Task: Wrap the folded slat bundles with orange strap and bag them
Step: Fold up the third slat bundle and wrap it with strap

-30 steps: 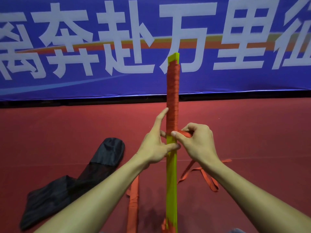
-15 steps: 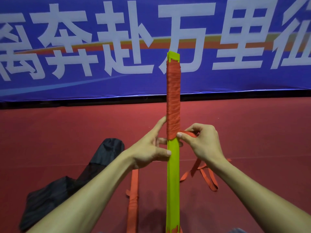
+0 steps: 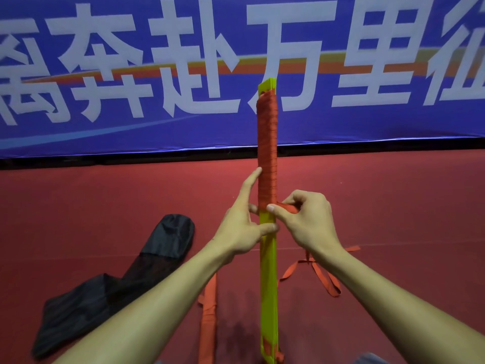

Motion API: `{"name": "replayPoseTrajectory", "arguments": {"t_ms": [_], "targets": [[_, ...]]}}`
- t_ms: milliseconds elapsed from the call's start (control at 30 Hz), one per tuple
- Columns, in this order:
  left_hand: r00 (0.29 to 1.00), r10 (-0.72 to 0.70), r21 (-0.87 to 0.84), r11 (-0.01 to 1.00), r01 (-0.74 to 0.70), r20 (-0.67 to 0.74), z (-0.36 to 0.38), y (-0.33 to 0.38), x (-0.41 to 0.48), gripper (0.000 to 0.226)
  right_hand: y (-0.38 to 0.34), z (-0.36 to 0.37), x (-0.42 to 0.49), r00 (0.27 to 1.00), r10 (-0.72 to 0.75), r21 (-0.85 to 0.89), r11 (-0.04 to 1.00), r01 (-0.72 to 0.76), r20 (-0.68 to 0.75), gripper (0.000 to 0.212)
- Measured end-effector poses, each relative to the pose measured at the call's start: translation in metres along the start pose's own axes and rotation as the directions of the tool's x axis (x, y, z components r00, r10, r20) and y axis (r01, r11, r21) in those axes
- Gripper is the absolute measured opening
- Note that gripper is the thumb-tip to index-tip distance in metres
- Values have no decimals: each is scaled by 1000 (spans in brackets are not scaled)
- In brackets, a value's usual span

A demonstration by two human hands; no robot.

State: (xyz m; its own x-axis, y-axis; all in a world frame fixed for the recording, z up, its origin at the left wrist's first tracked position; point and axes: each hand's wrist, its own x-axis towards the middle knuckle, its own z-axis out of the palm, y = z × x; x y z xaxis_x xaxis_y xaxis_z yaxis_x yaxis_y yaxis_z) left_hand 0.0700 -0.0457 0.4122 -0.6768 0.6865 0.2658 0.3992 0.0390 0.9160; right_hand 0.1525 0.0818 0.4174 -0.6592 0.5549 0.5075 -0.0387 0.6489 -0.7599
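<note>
While the left hand (image 3: 241,229) grips the upright yellow-green folded slat bundle (image 3: 268,271) over the red floor (image 3: 393,206), the right hand (image 3: 309,222) pinches the orange fabric strap (image 3: 267,153) wound round its top half.

We see the left hand (image 3: 244,232) and right hand (image 3: 312,222) bare, forearms (image 3: 157,298) uncovered, and grey-blue cloth (image 3: 367,359) at the frame's bottom edge.

Blue banner (image 3: 78,132) above red, perhaps carpeted, floor (image 3: 105,195).
</note>
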Motion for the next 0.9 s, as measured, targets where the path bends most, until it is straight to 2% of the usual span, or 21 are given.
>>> {"name": "replayPoseTrajectory", "arguments": {"t_ms": [100, 133, 200, 233, 333, 400, 467, 633, 733, 900], "targets": [[997, -5, 47, 999, 9, -78, -2, -5, 4, 124, 0, -3, 1, 1000, -5, 9, 1000, 5, -19, 25], [998, 0, 47, 999, 3, -62, -4, -6, 5, 119, 0, -3, 2, 1000, -9, 11, 1000, 9, -16, 24], [1000, 27, -20, 999, -27, 8, -5, -4, 7, 87, 0, -4, 2, 1000, -14, 16, 1000, 14, -4, 21], [998, 17, -75, 997, -13, 55, -5, -3, 6, 78, 1, -4, 1, 1000, -12, 18, 1000, 12, -2, 21], [972, -50, -177, 980, 92, 231, -7, -2, 4, 94, 6, -8, 3, 1000, 8, 22, 1000, -8, -11, 19], [941, -28, -181, 979, 94, 337, -11, -3, 3, 102, 9, -11, 3, 999, 26, 33, 999, -26, -22, 20], [925, -2, -212, 973, 90, 381, -14, -1, 1, 103, 10, -14, 3, 999, 38, 42, 998, -37, -21, 22], [941, -16, -233, 967, 100, 337, -12, -2, -2, 108, 15, -14, 6, 995, 88, 4, 996, -88, -41, 28], [972, -33, -148, 986, 69, 233, -9, 1, -2, 104, 17, -15, 6, 996, 91, 11, 996, -91, -10, 22], [993, -45, -110, 992, 57, 107, -5, -1, 0, 99, 10, -9, 3, 997, 37, 40, 998, -39, 62, 21]]}}
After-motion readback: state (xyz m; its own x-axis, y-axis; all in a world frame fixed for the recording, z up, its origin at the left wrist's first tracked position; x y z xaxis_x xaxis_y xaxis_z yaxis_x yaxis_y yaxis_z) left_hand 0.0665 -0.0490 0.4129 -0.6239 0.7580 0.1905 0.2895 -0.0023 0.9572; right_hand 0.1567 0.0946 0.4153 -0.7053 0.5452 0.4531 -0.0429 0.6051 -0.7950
